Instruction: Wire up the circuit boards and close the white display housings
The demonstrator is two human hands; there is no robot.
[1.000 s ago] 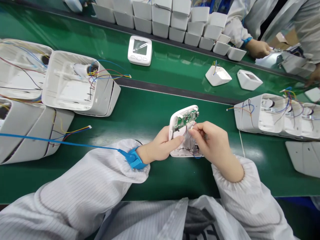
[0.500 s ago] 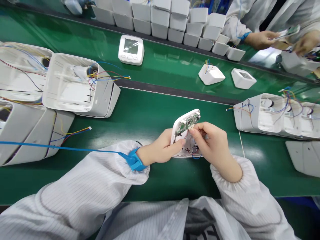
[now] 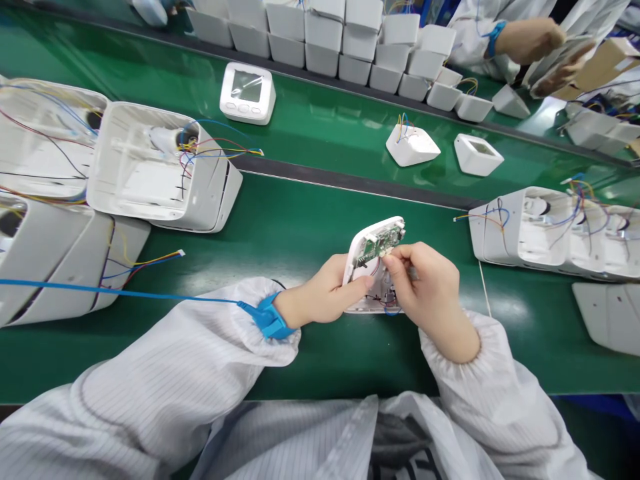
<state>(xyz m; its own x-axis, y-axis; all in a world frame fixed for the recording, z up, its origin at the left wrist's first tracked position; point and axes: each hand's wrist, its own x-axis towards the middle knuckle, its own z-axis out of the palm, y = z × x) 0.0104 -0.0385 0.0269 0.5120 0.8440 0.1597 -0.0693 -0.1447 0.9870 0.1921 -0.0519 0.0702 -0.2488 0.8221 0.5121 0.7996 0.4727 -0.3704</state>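
My left hand is closed around the left edge of a white plastic housing, held tilted above the green bench. A green circuit board is set in its upper part, and thin wires run through the lower part. My right hand pinches at the board's lower edge with thumb and forefinger. A small pale connector shows at those fingertips; the fingers hide most of it. A blue wrist strap with a cord circles my left wrist.
Open white casings with loose wires stand at left, and more casings at right. Beyond a dark rail, a green conveyor carries a screen unit and smaller white parts. Stacked white casings line the far side. A co-worker's hands are at upper right.
The white units on the conveyor have shifted left. My hands stay at the housing with almost no movement. The co-worker's hands have changed position.
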